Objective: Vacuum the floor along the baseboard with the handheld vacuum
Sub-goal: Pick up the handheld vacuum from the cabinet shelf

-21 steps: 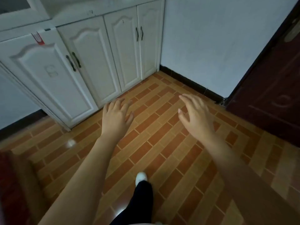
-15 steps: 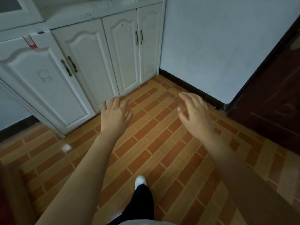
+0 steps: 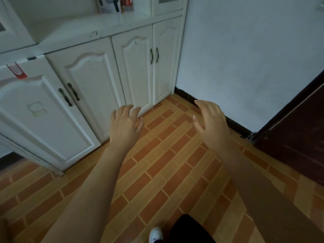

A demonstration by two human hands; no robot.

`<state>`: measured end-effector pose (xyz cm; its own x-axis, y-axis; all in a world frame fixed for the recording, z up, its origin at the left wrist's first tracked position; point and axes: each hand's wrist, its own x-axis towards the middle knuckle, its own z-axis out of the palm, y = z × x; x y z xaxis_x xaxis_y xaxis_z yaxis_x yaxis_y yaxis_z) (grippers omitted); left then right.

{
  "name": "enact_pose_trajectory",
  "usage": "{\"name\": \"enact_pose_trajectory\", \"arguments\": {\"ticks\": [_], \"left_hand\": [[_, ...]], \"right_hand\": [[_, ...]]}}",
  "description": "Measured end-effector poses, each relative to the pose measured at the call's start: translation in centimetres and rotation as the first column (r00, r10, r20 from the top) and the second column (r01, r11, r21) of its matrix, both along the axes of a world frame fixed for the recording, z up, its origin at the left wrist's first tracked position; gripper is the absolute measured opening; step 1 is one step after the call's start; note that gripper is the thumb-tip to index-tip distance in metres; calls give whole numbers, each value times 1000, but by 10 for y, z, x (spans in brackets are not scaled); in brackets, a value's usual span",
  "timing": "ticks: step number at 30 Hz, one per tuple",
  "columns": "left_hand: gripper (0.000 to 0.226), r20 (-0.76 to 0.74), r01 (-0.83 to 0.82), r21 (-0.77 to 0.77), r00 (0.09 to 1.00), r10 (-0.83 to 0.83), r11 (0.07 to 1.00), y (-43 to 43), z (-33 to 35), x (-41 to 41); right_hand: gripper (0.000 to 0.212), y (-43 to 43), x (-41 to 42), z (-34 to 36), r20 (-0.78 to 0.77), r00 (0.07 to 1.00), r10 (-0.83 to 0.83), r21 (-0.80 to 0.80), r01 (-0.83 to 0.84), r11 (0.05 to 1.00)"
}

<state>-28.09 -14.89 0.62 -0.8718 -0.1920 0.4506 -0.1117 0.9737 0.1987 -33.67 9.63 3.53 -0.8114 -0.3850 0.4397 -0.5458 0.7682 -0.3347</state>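
Both my arms stretch out in front of me over the orange brick-pattern floor [image 3: 168, 165]. My left hand [image 3: 125, 122] is spread flat, palm down, holding nothing, near the foot of the white cabinets. My right hand [image 3: 209, 120] is open with relaxed fingers, also holding nothing, in front of the dark baseboard [image 3: 233, 122] that runs along the white wall. On the cabinet shelf at the top stands a box [image 3: 114, 4] with a picture of a handheld device; I see no loose vacuum.
White cabinets [image 3: 91, 85] with dark handles line the left side and end in the corner. A dark brown door [image 3: 298, 130] stands at the right. My white shoe [image 3: 155, 234] and dark trouser leg show at the bottom edge.
The view has tilted up and moved closer to the corner, bringing the shelf and the box into sight. Both hands stay open and held out.
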Motion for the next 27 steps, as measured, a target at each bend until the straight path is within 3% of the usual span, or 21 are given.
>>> {"name": "enact_pose_trajectory", "arguments": {"ticks": [8,20,27], "left_hand": [[33,3,-26,-28,1000,26,999,-37,-8,-87],[35,21,-146,-34,989,147,989,-75,1,-279],[34,29,-221,-41,975,222,974,-100,3,-337]], "right_hand": [[50,-42,-105,-11,-15,998,63,-18,-63,998],[47,-94,-327,-4,-88,979,183,-68,-189,980],[50,-129,-409,-9,-72,957,281,-70,-286,956]]}}
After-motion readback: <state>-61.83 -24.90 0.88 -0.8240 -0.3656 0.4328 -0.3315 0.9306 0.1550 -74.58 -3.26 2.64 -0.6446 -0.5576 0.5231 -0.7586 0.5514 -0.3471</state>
